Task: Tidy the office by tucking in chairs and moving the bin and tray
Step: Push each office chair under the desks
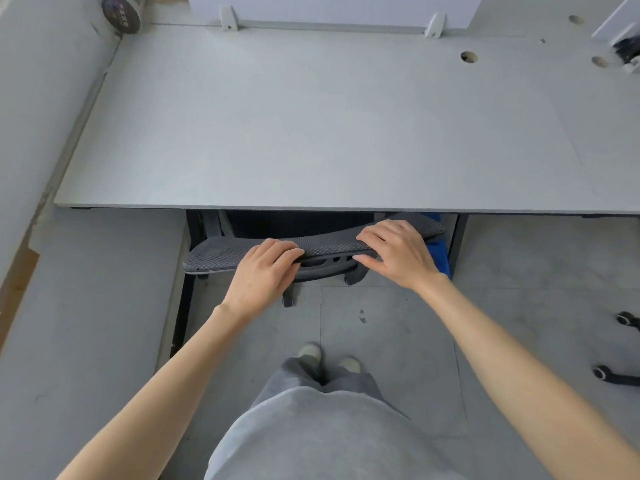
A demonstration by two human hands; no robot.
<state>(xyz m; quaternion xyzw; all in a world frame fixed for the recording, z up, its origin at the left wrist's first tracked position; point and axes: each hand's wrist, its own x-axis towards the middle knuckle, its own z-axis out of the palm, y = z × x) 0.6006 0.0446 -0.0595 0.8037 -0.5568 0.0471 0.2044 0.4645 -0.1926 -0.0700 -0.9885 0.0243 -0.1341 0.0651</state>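
Note:
A grey mesh office chair (221,252) stands under the front edge of the pale grey desk (311,133); only the top of its backrest and part of its frame show. My left hand (265,268) grips the top edge of the backrest near its middle, fingers curled over it. My right hand (394,252) lies on the same edge further right, fingers over the mesh and thumb below. The seat is hidden beneath the desk. No bin or tray is in sight.
A blue object (440,252) sits under the desk right of the chair. Castors of another chair (620,348) show at the right edge. A round dark container (121,12) stands at the desk's far left corner. A wall runs along the left.

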